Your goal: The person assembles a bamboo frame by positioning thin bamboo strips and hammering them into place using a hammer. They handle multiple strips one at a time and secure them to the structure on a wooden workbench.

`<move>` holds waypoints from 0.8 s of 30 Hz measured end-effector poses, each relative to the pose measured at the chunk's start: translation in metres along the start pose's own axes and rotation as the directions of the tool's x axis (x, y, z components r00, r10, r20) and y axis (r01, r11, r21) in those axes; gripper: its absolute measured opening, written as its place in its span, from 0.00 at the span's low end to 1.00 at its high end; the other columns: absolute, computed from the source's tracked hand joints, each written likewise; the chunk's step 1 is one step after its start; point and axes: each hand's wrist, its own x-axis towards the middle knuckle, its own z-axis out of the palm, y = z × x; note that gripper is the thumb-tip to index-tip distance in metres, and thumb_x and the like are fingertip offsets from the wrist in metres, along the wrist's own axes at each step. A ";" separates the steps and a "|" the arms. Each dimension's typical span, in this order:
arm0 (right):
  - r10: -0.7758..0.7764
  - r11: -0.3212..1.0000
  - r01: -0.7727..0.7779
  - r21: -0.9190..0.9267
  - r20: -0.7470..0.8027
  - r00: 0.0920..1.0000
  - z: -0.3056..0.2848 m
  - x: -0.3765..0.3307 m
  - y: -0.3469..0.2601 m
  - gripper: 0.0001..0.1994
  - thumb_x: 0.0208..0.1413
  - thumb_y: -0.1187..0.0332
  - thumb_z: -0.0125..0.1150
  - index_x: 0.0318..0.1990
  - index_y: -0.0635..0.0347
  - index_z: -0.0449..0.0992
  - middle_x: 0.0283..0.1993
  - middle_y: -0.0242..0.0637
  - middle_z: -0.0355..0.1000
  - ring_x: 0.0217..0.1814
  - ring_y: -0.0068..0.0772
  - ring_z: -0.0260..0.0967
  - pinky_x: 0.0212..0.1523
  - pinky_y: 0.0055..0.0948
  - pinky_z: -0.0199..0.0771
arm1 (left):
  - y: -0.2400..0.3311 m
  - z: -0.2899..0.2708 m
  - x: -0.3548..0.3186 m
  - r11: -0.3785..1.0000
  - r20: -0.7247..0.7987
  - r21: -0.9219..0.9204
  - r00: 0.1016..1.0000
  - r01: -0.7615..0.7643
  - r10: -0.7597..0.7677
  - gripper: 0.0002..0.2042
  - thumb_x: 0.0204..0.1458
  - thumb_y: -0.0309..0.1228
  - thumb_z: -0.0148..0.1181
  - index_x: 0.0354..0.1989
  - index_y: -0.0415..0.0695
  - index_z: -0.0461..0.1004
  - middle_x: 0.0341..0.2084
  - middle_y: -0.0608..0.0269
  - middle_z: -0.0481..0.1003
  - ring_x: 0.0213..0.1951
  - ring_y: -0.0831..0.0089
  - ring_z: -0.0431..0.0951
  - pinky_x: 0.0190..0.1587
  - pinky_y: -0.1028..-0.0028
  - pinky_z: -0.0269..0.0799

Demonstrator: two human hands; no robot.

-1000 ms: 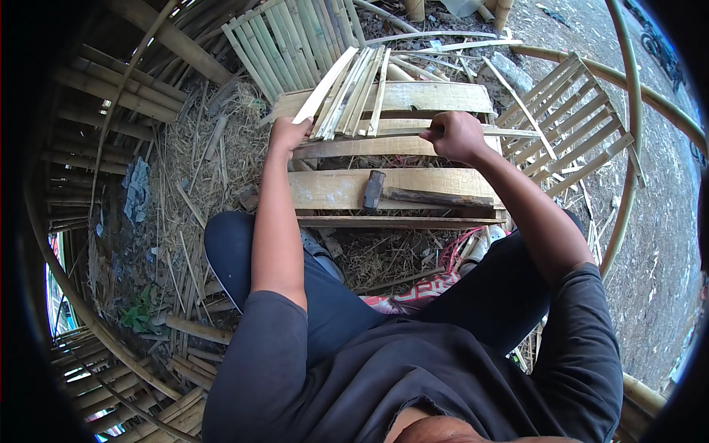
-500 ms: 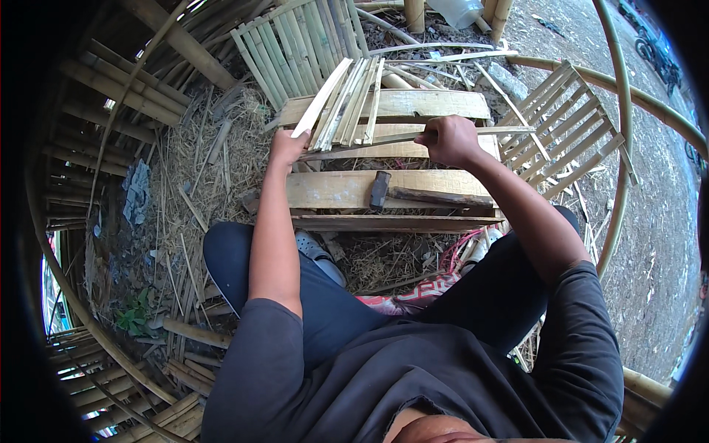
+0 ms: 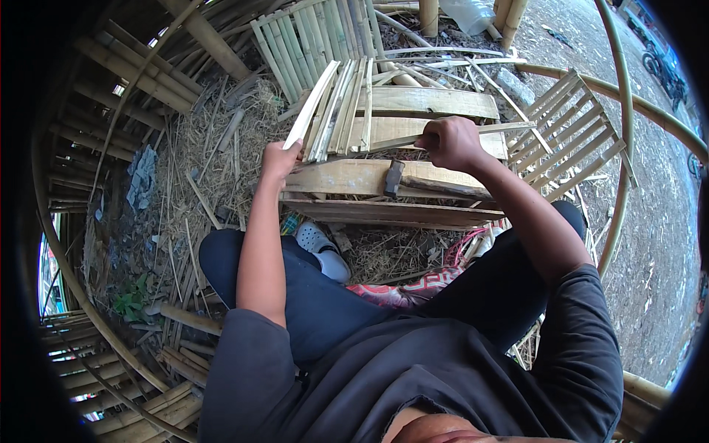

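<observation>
While the left fingers pinch a pale slat, the right fingers — curled tight — hold a thin strip.

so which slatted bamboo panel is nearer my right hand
The wide-gapped bamboo panel, just right of your right hand; the close-slatted greenish bamboo panel at the top is farther.

The person shows two hands: one left hand and one right hand. There is one hammer and one bench, topped by three broad planks. Slatted panels number two. Overlapping pale strips make at least five, their exact count unclear. One shoe, one patterned sack, one leafy plant and one clear plastic container are visible.
</observation>
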 end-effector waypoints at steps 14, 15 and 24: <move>-0.319 0.947 0.316 0.052 0.045 0.947 0.051 0.036 0.034 0.02 0.45 0.78 0.64 0.27 0.61 0.78 0.27 0.43 0.78 0.31 0.52 0.77 0.33 0.45 0.74 | -0.051 0.047 -0.073 0.967 -0.285 -0.253 0.952 0.038 -0.112 0.15 0.64 0.36 0.58 0.33 0.34 0.79 0.23 0.59 0.81 0.25 0.73 0.81 0.31 0.70 0.74; -0.326 0.945 0.323 0.052 0.058 0.944 0.053 0.040 0.043 0.02 0.45 0.78 0.64 0.27 0.62 0.78 0.27 0.43 0.79 0.31 0.52 0.77 0.32 0.45 0.74 | -0.050 0.052 -0.072 0.954 -0.284 -0.298 0.949 0.045 -0.134 0.15 0.65 0.36 0.58 0.33 0.34 0.79 0.23 0.58 0.81 0.26 0.73 0.81 0.32 0.69 0.75; -0.328 0.943 0.330 -0.047 0.043 0.944 0.071 0.051 0.080 0.03 0.53 0.73 0.67 0.34 0.61 0.82 0.39 0.46 0.73 0.49 0.50 0.69 0.52 0.42 0.72 | -0.024 0.048 -0.073 0.956 -0.099 0.268 0.991 0.119 -0.095 0.21 0.60 0.46 0.57 0.36 0.37 0.82 0.30 0.49 0.83 0.36 0.54 0.85 0.41 0.57 0.80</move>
